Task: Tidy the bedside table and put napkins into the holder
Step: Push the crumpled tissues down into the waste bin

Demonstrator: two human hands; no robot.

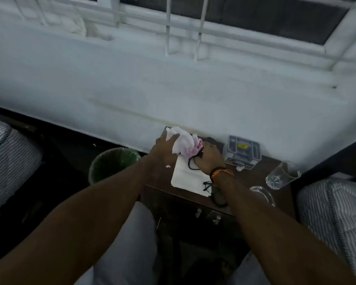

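A wad of crumpled white napkins (pixel 182 141), pink at its right end, is held above the back of the dark wooden bedside table (pixel 255 177). My left hand (pixel 163 146) grips the wad from the left, fingers wrapped over it. My right hand (pixel 209 159) is curled into a fist against the pink end and pinches a thin black cord (pixel 191 166) that loops down onto a flat stack of white napkins (pixel 185 177). A dark object (pixel 213 140) behind my right hand is mostly hidden; I cannot tell whether it is the holder.
Black glasses (pixel 207 185) lie by my right wrist. A clear plastic box (pixel 243 151), a drinking glass (pixel 282 175) and a glass dish (pixel 262 195) stand on the right. A bin with a green liner (pixel 111 163) sits left of the table. Striped bedding flanks both sides.
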